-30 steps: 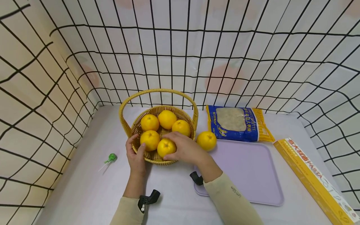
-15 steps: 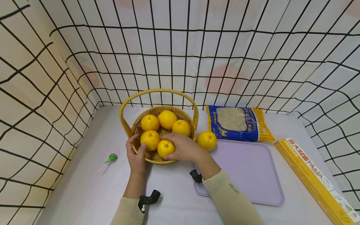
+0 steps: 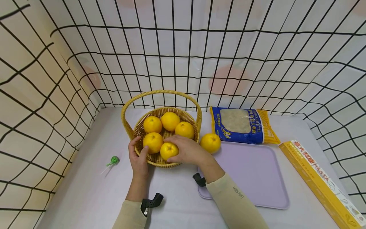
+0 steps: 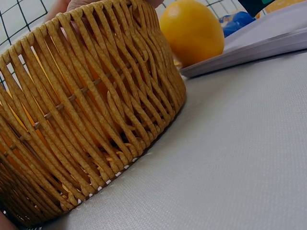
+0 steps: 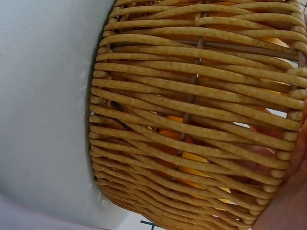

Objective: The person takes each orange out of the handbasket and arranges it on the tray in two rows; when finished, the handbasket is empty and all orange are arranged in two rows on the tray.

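A yellow wicker basket (image 3: 160, 165) with a tall arched handle stands on the white cloth, holding several oranges. My left hand (image 3: 139, 162) holds its left front rim, thumb over the edge beside an orange (image 3: 152, 142). Inside the front of the basket, my right hand (image 3: 186, 151) grips another orange (image 3: 168, 150), fingers behind it and thumb in front. Woven basket wall (image 4: 86, 100) fills much of the left wrist view. In the right wrist view the wall (image 5: 192, 86) hides most of the fruit, with part of the right hand (image 5: 288, 203) at the lower right.
One orange (image 3: 210, 143) lies outside the basket, at the corner of a lilac tray (image 3: 251, 178). Behind the tray is a blue and yellow pasta bag (image 3: 237, 125). A long pasta box (image 3: 320, 181) lies at right, a green lollipop (image 3: 114, 160) at left. Black netting surrounds the table.
My right forearm has shifted very slightly, turning its sleeve print into clearer view. Both hands keep their places on the basket and the orange.
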A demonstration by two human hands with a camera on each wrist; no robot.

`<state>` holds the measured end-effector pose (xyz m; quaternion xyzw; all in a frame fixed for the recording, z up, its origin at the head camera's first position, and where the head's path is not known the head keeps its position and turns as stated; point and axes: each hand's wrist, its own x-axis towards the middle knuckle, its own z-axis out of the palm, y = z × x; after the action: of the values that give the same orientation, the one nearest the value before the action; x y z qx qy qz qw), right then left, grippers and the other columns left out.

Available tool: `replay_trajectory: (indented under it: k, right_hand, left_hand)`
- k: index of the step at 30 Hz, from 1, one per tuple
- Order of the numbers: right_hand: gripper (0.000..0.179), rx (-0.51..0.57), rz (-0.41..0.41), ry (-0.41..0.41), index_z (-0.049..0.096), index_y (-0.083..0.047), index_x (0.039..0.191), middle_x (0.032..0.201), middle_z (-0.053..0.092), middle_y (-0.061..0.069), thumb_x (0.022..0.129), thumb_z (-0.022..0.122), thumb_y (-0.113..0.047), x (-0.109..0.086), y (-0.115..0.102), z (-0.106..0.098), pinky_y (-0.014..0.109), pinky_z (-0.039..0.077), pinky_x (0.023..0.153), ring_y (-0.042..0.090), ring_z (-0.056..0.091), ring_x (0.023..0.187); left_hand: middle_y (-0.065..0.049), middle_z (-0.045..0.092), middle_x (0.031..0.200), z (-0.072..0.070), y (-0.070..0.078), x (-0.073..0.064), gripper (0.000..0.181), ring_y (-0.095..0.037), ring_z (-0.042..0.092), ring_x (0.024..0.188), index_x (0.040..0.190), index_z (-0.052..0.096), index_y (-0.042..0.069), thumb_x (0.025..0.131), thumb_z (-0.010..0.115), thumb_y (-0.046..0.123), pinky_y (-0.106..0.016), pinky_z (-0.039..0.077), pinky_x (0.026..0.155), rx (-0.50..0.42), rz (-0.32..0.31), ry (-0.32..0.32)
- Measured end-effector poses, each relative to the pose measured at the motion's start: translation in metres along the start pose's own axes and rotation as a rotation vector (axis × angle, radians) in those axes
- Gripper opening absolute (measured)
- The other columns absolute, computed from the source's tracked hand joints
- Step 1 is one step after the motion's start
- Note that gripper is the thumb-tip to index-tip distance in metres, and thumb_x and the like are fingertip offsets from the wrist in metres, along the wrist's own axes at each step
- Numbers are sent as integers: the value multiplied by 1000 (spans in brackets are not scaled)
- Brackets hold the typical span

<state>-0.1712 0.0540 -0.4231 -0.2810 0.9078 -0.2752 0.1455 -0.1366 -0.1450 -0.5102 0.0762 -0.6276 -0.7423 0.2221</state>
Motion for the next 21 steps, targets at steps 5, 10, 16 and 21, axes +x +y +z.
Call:
replay_trajectory:
  k: [5, 10, 16, 21]
  right_hand:
    - [69, 27, -12, 22, 56, -22, 145, 148, 58, -3, 84, 83, -37, -3, 0, -3, 42, 40, 117, 19, 53, 137]
    - [69, 54, -21, 51, 56, -23, 145, 148, 57, -3, 84, 83, -38, -9, 0, -7, 45, 41, 116, 20, 53, 137]
    - [69, 94, 11, 131, 58, -25, 143, 146, 59, -4, 81, 85, -39, -19, -2, -13, 48, 44, 113, 21, 56, 132]
    - [71, 101, 3, 180, 57, -24, 144, 147, 58, -3, 81, 86, -38, -28, -6, -19, 47, 43, 114, 22, 55, 134]
  left_hand:
    - [-7, 37, 158, 0, -1, 0, 45, -24, 28, 152, 137, 47, 5, 93, 54, 6, -56, 21, 125, -13, -6, -3]
    - [-6, 39, 156, 1, -1, 1, 45, -23, 29, 151, 137, 48, 4, 92, 54, 5, -54, 21, 126, -13, -8, 1]
    - [-6, 40, 154, 0, -1, 1, 44, -22, 30, 151, 136, 49, 4, 92, 54, 4, -52, 21, 126, 1, -10, 14]
    - [-6, 41, 154, 0, -1, 1, 44, -22, 29, 151, 136, 49, 4, 92, 54, 4, -52, 19, 126, 4, -9, 24]
